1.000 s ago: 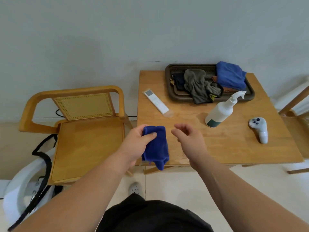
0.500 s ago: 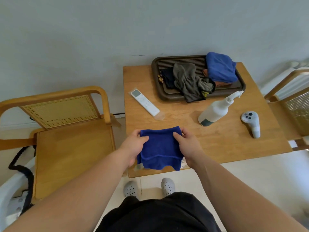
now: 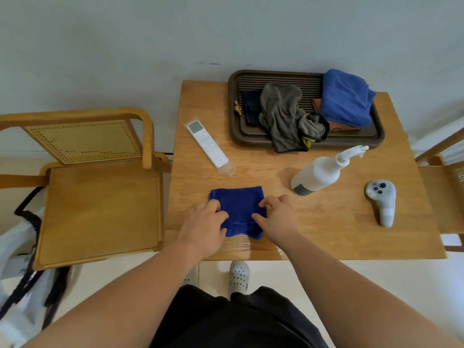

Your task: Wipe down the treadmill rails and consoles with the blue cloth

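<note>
Soft, even daylight, faint shadows, wide-angle bending at edges, motion blur at lower left.

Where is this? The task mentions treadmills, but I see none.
Probably a home room, not a gym: a wooden table against a plain wall, a cane-backed chair, and a tray of cloths beside a remote.

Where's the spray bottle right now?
In the head view, the spray bottle lies on the table, right of the blue cloth, in front of the tray, left of the white controller.
</note>
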